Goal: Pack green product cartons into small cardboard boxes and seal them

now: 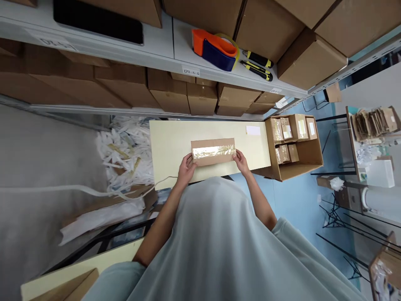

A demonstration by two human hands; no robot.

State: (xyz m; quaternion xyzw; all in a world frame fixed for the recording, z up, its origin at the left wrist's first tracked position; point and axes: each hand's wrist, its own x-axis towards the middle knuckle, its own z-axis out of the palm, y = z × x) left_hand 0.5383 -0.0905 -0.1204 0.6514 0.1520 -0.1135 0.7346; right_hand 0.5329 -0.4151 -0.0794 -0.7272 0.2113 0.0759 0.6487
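A small flat cardboard box (213, 145) with a strip of clear tape along its top lies on the pale yellow table (169, 142). My left hand (187, 168) grips its left end, fingers curled round the edge. On the box's right end my right hand (241, 161) holds on in the same way. Both hands keep the box flat on the tabletop, close to the near edge.
An open carton (308, 156) with several small taped boxes stands at the table's right end. A white label (253, 130) lies on the table. On the shelf above sit an orange tape dispenser (216, 48) and two yellow-black knives (258, 65). White paper strips (122, 152) pile up at left.
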